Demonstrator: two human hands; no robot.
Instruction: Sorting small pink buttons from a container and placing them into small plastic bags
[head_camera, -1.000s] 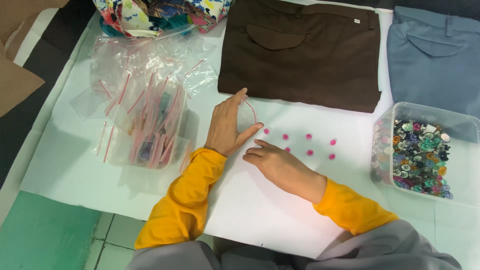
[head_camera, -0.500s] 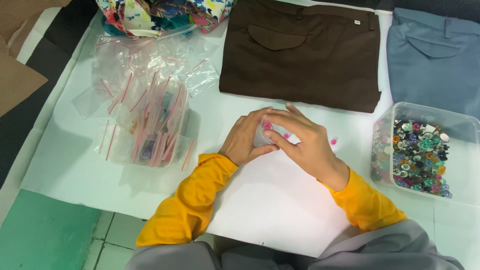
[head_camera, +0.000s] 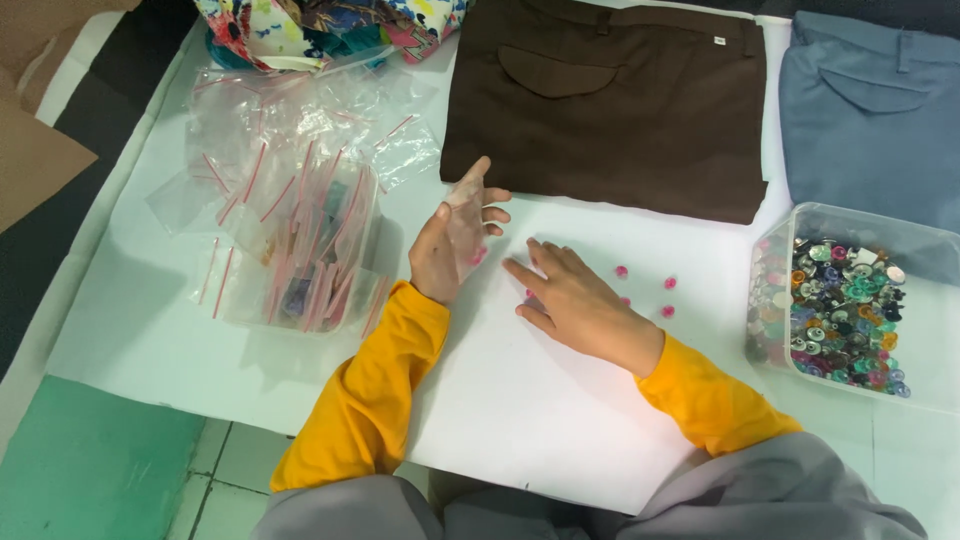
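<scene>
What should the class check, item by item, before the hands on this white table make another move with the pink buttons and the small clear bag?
1. Small clear bag held in left hand: ok.
2. Bag mouth open: cannot tell.
3. Right hand flat on white table beside the pink buttons: ok.
4. Loose buttons within easy reach of right hand: ok.
5. Button already in bag: cannot tell.
6. Spare bags close at left: ok.

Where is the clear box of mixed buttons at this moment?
In the head view, the clear box sits at the right edge of the white table, below the blue-grey trousers and right of the right hand.
</scene>
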